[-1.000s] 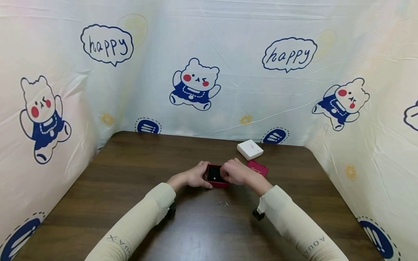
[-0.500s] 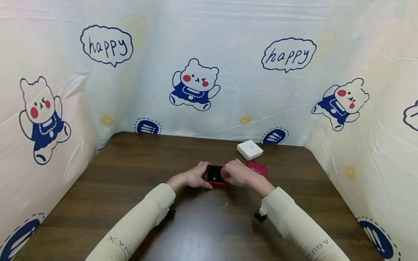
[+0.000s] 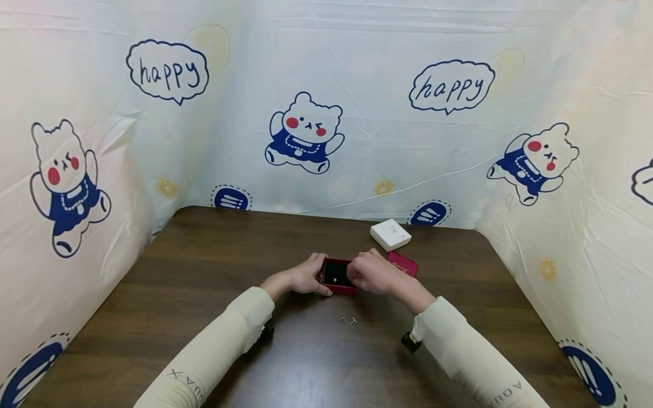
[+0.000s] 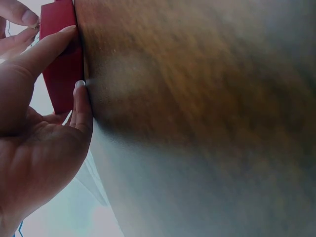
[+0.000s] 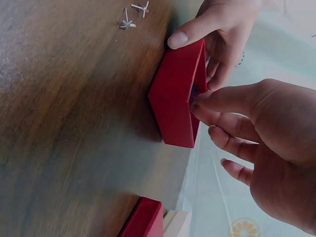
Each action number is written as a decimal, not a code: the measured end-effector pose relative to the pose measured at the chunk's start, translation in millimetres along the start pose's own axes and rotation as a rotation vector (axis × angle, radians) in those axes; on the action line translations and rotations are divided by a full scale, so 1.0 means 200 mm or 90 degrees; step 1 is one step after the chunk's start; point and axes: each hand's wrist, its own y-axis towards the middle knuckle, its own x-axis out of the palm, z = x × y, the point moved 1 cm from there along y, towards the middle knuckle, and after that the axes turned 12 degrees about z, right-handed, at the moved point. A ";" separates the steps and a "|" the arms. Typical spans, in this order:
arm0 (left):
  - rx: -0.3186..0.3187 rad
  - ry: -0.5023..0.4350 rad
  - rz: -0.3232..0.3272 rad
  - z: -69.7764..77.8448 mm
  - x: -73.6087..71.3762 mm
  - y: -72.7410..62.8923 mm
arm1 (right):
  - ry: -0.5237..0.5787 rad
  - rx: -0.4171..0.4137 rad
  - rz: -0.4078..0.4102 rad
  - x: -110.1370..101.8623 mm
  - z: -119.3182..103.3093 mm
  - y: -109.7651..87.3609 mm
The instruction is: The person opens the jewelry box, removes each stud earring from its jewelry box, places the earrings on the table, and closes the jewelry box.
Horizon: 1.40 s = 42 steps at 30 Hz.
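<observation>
A red jewelry box [image 3: 340, 289] with a black insert stands open-topped on the table. My left hand [image 3: 308, 274] grips its left end, thumb along the near side and fingers at the back. On the insert sits a star stud earring [image 3: 335, 279]. Over the box's right end, my right hand [image 3: 371, 271] pinches a tiny earring [image 4: 35, 25] between thumb and index finger, mostly hidden by the fingertips, right at the rim. Its other fingers are loosely bent in the right wrist view. Two more star stud earrings [image 5: 127, 23] lie on the table nearer to me.
A red lid [image 3: 403, 263] with gold lettering lies just beyond my right hand. Behind it is a white box [image 3: 390, 234]. The brown wooden table [image 3: 204, 243] is enclosed by a printed cloth curtain [image 3: 229, 113].
My right hand has shifted slightly to the right over the box, and its forearm has swung a little outward. The left hand and the red box have stayed in place.
</observation>
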 end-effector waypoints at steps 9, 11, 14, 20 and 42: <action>0.004 0.005 0.004 0.00 0.00 0.00 | -0.006 -0.010 0.017 -0.02 -0.04 -0.01; 0.001 0.003 0.001 0.00 0.00 0.01 | -0.008 -0.010 0.015 -0.02 -0.04 -0.02; -0.002 -0.001 0.000 -0.01 0.00 0.01 | -0.011 -0.016 0.017 -0.02 -0.06 -0.02; -0.002 0.002 0.000 -0.01 0.00 0.01 | -0.003 -0.021 0.018 -0.02 -0.08 -0.03; -0.002 0.006 -0.007 -0.01 0.00 0.02 | 0.042 -0.057 0.006 0.04 -0.09 -0.07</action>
